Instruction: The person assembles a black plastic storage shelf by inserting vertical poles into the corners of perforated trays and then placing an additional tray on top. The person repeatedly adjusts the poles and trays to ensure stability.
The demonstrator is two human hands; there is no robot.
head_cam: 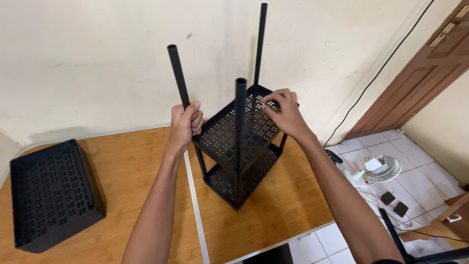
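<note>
A black metal rack (233,146) with two perforated shelves and three upright black poles stands on a wooden table (132,171). My left hand (185,122) is shut around the left pole (177,73), about halfway up it. My right hand (282,111) rests fingers-down on the far right corner of the upper perforated shelf (229,129), next to the rear pole (261,41). A third pole (240,117) rises at the front, between my two hands.
A separate black perforated shelf tray (49,193) lies on the table at the left. A pale wall stands just behind the rack. Right of the table the tiled floor holds a small white fan (383,168), cables and small dark items, with a wooden door (430,73) beyond.
</note>
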